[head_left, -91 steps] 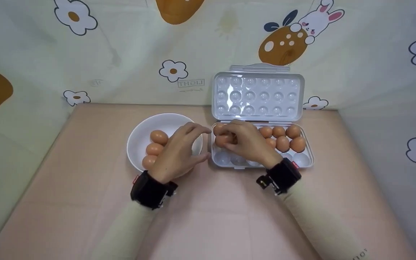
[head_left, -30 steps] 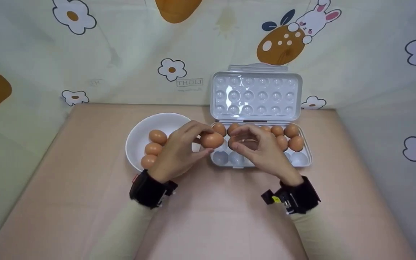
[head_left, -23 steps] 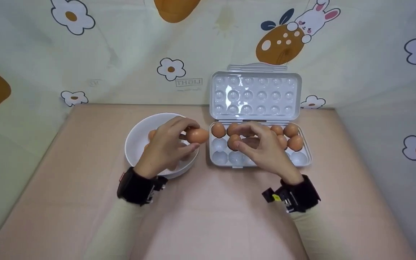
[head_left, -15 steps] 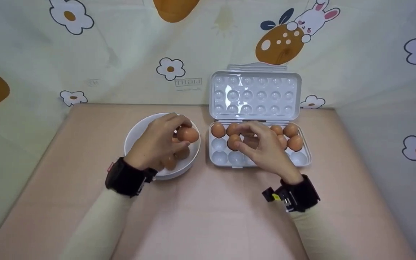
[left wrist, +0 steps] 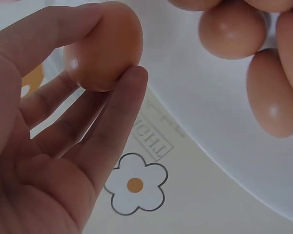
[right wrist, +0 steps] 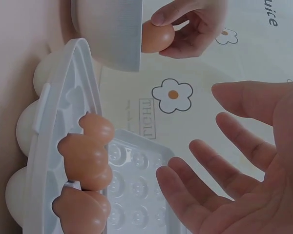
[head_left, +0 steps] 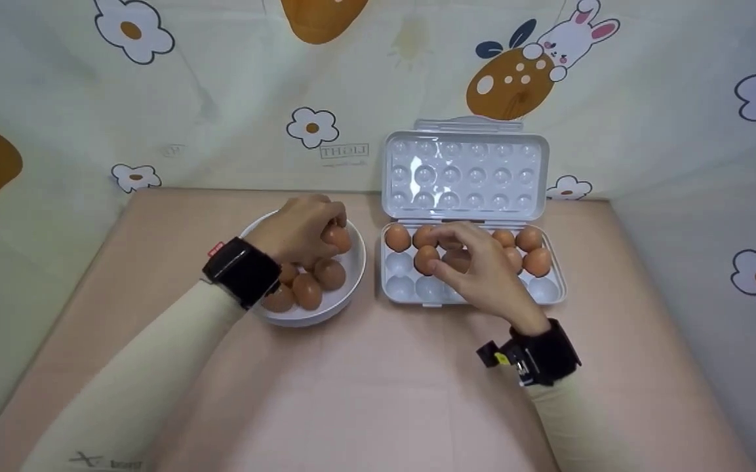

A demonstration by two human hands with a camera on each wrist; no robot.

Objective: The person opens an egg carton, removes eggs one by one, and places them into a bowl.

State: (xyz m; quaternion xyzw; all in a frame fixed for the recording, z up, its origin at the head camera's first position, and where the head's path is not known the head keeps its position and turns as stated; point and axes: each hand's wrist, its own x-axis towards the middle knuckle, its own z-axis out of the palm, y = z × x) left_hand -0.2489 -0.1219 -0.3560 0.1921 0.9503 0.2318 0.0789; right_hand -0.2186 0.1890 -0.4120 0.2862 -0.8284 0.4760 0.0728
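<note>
In the head view my left hand is over the white bowl, holding a brown egg near its far right side. The left wrist view shows this egg pinched between thumb and fingertips. Several eggs lie in the bowl; my hand and wrist hide part of them. My right hand hovers over the egg box, fingers spread and slightly bent, beside an egg in the middle row. In the right wrist view that hand holds nothing.
The egg box's lid stands raised behind its base. Eggs fill much of the back and middle rows, and front-row hollows show bare. A pink cloth covers the table; a patterned curtain hangs behind and at the sides.
An egg that showed at the box's left end is gone from there. My left hand has carried an egg from the box leftward to the bowl. The right hand has drawn back slightly and spread.
</note>
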